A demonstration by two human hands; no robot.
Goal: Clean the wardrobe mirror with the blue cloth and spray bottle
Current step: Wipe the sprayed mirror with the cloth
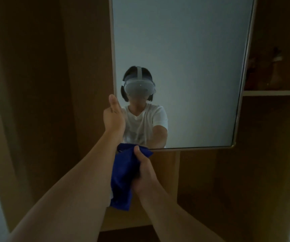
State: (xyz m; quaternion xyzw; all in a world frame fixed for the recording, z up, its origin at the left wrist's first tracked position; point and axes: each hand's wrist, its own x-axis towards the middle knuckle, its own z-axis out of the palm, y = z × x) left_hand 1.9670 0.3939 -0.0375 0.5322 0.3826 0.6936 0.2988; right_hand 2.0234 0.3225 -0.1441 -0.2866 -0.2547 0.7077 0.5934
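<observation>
Dim light here, and both arms are stretched out toward the wardrobe mirror (184,67). The right hand (145,173) has its fingers curled round the blue cloth (123,175), thumb up on top of the bunched fabric, gripping it firmly right at the mirror's bottom edge, close to the lower left corner. The top of the cloth touches that bottom edge of the frame, and the rest hangs down in a long fold below the hand, in front of the wooden panel (201,189) under the mirror. The left hand (113,116) is up at the mirror's left edge, thumb pointing upward along the frame; it seems to hold the edge, but its fingers are hidden behind the hand, so I cannot tell how far they are closed. In the glass, the reflection shows a person in a white T-shirt wearing a grey headset, with one arm reaching down to the cloth. To the right of the mirror, a wooden shelf (273,92) carries some dark small figures (275,70), too dim to make out. The spray bottle is nowhere I can see.
</observation>
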